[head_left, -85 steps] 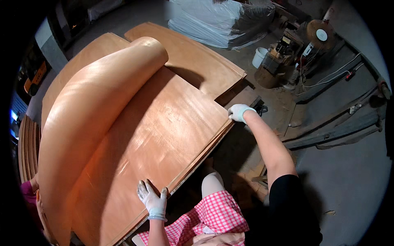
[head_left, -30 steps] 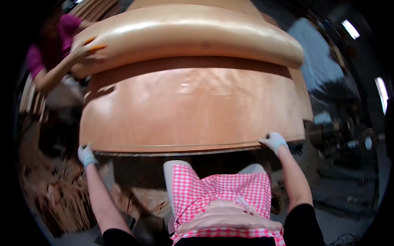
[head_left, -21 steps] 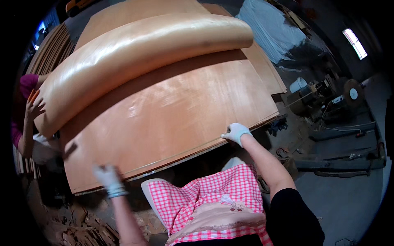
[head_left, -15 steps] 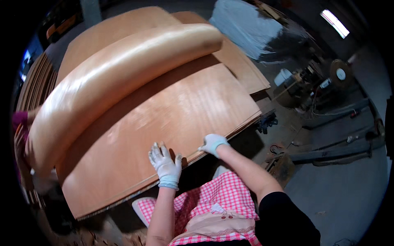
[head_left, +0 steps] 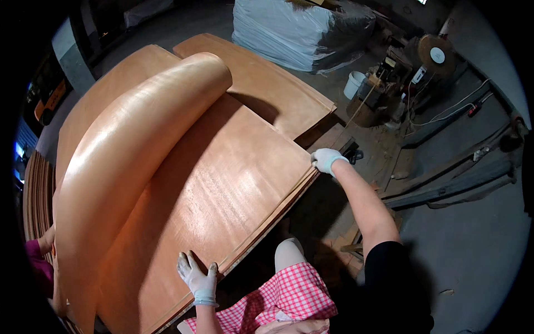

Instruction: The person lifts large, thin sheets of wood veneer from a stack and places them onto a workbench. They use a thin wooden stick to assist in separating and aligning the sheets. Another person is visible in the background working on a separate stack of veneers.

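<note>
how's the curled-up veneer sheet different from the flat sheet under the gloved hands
The curled sheet arches up in a long bulging roll; the flat sheet lies level on the stack. The curled one catches a bright glare, the flat one a duller sheen. The left hand and right hand rest on the flat sheet's edge, not the curled one. Both are thin reddish-brown wood.

1. Setting: a woodworking or veneer workshop, industrial rather than domestic.
2. Large thin veneer sheets [head_left: 222, 183] stacked in a thick pile on a low bench; the top sheet [head_left: 128, 167] is curled over in a long roll.
3. A second stack of sheets [head_left: 261, 83] just beyond.
4. Bare concrete floor [head_left: 473, 222], dusty, with scraps.
5. Plastic-wrapped bale [head_left: 295, 28] at the far side.
6. White bucket [head_left: 354, 84], cables and machine parts [head_left: 434, 55] clustered at the right.
</note>
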Available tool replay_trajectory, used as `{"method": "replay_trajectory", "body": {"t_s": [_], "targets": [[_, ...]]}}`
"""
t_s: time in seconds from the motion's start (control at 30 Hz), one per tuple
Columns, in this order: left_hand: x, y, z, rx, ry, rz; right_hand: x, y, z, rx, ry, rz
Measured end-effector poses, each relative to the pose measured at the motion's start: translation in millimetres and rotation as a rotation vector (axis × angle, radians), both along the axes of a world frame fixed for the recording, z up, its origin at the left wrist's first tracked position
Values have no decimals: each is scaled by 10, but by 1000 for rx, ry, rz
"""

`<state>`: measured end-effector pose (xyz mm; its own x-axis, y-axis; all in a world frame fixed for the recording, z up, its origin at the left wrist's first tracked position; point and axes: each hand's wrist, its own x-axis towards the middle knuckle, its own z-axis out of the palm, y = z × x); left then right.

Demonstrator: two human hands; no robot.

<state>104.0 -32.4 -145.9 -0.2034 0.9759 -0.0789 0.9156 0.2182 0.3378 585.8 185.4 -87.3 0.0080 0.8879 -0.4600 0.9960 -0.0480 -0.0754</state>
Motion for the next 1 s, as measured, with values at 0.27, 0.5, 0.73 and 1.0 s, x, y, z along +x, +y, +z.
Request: {"method": "replay_trajectory", "body": {"t_s": [0.27,0.5,0.73,1.0], "targets": [[124,49,83,45,-40,23,239,-232,-538,427,210,-803],[595,-362,289,192,-385,-104,-1265,-1340,-219,546,606,-179],[359,-741,605,489,-959,-174,-3049,-2652,433,-45,1402,-60],[-1077,-1496,596,622,-1077,673,-3810,-2434,467,-150,854,514]]}}
